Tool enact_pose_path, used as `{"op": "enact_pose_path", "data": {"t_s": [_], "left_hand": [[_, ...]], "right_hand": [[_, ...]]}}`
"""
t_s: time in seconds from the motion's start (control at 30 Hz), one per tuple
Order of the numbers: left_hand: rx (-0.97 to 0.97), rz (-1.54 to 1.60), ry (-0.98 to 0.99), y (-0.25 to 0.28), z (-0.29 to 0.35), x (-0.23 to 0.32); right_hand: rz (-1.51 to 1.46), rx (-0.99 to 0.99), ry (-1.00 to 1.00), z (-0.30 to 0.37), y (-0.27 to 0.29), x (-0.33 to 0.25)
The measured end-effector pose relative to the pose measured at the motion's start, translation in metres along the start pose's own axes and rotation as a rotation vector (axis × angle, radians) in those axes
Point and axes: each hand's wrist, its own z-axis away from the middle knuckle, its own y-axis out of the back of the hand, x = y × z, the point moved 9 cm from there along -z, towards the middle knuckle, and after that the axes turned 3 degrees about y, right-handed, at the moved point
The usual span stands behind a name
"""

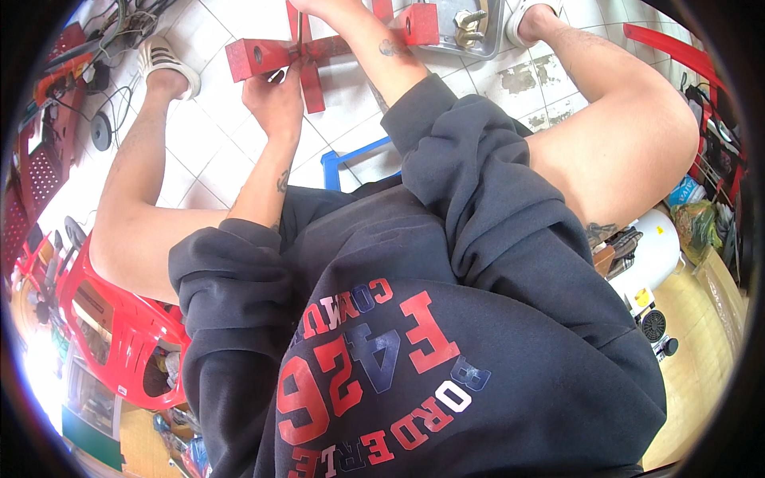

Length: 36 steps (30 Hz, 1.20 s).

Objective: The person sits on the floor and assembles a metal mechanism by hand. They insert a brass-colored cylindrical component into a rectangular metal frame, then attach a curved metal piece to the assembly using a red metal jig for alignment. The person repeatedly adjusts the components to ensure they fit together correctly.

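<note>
A red metal frame point(319, 48) made of crossing square tubes lies on the tiled floor, at the top of the view. My left hand point(273, 101) is closed at the near side of its left end. A small dark and silvery piece shows by these fingers, too hidden to name. My right hand point(323, 6) reaches over the frame, partly cut off by the upper edge. It is closed around the top of a thin metal rod point(300, 30), which stands nearly upright and meets the frame close to my left fingertips.
A grey metal tray point(488, 49) holding several large bolts point(470, 24) sits right of the frame. Nearer me is a blue bar frame point(331, 171). Cables and a black disc point(101, 130) lie at far left. A red plastic chair point(119, 342) stands at lower left.
</note>
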Motion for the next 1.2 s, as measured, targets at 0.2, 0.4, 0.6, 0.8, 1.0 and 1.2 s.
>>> {"op": "enact_pose_path", "data": {"t_s": [0.2, 0.4, 0.6, 0.8, 1.0, 1.2], "left_hand": [[0.040, 0.003, 0.009, 0.001, 0.000, -0.009], [0.043, 0.035, 0.036, 0.002, 0.001, -0.006], [0.045, 0.037, 0.020, 0.003, 0.002, -0.001], [0.025, 0.073, 0.035, 0.000, 0.003, -0.001], [0.004, 0.162, -0.016, -0.001, 0.002, 0.003], [0.030, 0.125, 0.017, 0.001, 0.005, 0.006]], "right_hand": [[0.015, -0.029, 0.020, -0.006, -0.005, 0.006], [-0.051, -0.023, 0.028, -0.011, -0.006, 0.016], [-0.100, -0.020, -0.099, -0.012, -0.011, 0.037], [-0.160, -0.015, -0.092, -0.018, -0.011, 0.051], [-0.248, -0.009, -0.152, -0.013, -0.008, 0.049], [-0.270, -0.027, -0.131, -0.014, -0.011, 0.039]]}}
